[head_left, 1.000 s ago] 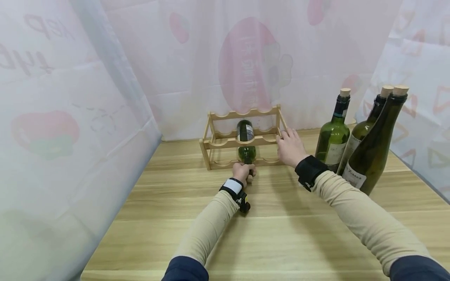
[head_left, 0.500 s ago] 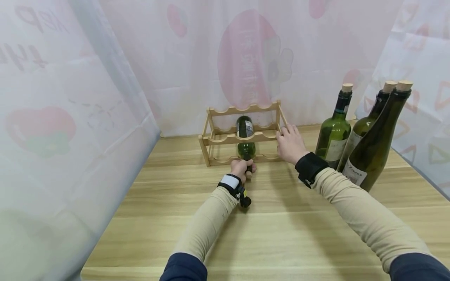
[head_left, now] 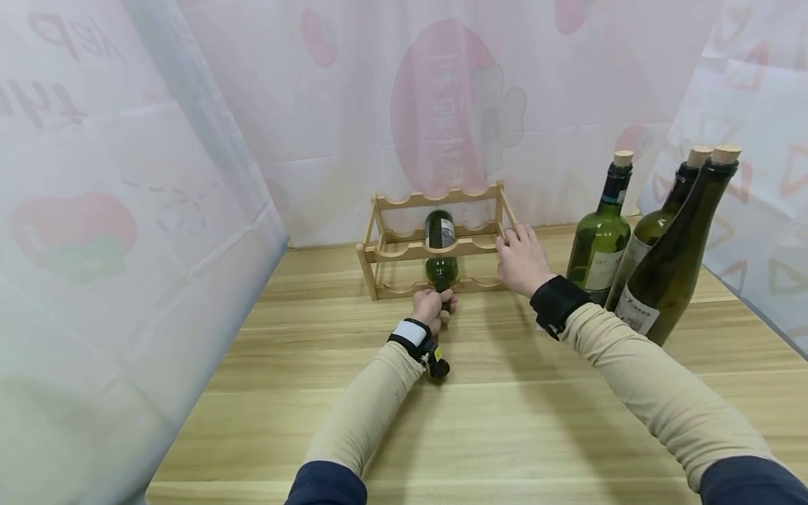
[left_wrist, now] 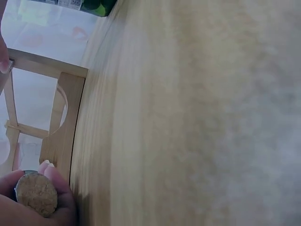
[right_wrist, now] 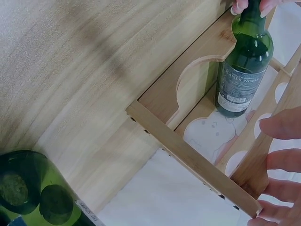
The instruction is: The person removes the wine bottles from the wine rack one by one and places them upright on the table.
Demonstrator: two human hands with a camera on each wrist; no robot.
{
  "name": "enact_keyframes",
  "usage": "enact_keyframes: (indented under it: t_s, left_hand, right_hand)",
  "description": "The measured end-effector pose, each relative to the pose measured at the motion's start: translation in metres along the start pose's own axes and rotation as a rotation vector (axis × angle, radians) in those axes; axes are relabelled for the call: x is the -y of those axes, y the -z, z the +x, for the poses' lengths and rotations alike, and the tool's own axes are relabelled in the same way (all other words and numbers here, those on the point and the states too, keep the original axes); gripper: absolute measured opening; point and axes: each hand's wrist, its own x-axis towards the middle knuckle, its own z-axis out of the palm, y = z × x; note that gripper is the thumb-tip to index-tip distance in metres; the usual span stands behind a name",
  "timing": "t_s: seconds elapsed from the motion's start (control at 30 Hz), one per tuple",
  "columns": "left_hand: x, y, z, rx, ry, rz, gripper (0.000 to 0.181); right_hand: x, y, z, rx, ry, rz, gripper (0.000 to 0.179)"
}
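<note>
A green wine bottle [head_left: 440, 231] lies in the lower tier of a small wooden wine rack [head_left: 394, 257], its neck toward me. My left hand [head_left: 431, 307] holds that neck, with fingers and thumb wrapped around it. The cork [left_wrist: 36, 194] shows end-on between the fingers in the left wrist view. My right hand [head_left: 522, 259] grips the rack's upper front rail near its right end. In the right wrist view, thumb and fingers lie on either side of the rail [right_wrist: 254, 172], and the bottle's dark label [right_wrist: 242, 82] faces that camera.
Several corked bottles stand upright at the right, close to my right forearm: a green bottle [head_left: 600, 256], one partly hidden behind, and a tall dark bottle [head_left: 678, 256]. A printed white curtain [head_left: 341, 140] hangs behind the wooden table [head_left: 480, 435].
Over the last half second my left hand and the bottle have shifted very slightly toward me. The right hand keeps its place on the rack. The head view has tilted a little.
</note>
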Motion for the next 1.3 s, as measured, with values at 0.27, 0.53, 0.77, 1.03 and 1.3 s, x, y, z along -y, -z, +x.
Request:
enact_keyframes:
  t_s: [0.27, 0.53, 0.77, 1.03, 1.3]
  left_hand:
    - [0.0, 0.002, -0.012, -0.012, -0.013, -0.014, 0.009]
    - [0.004, 0.001, -0.026, -0.02, -0.063, -0.014, 0.007]
    - [0.002, -0.004, -0.036, 0.005, -0.086, -0.068, 0.011]
    - [-0.005, -0.002, -0.05, 0.028, -0.086, -0.062, 0.022]
    - [-0.007, 0.006, -0.062, 0.024, -0.047, -0.044, 0.009]
  right_hand:
    - [0.018, -0.007, -0.015, -0.177, 0.152, 0.098, 0.026]
    - [0.054, -0.036, -0.005, 0.217, -0.378, 1.193, 0.035]
    - [0.057, -0.05, 0.021, 0.38, -0.777, 1.683, 0.049]
    - [0.058, -0.052, 0.026, 0.375, -0.823, 1.778, 0.038]
    - [0.063, -0.053, 0.026, 0.372, -0.785, 1.822, 0.041]
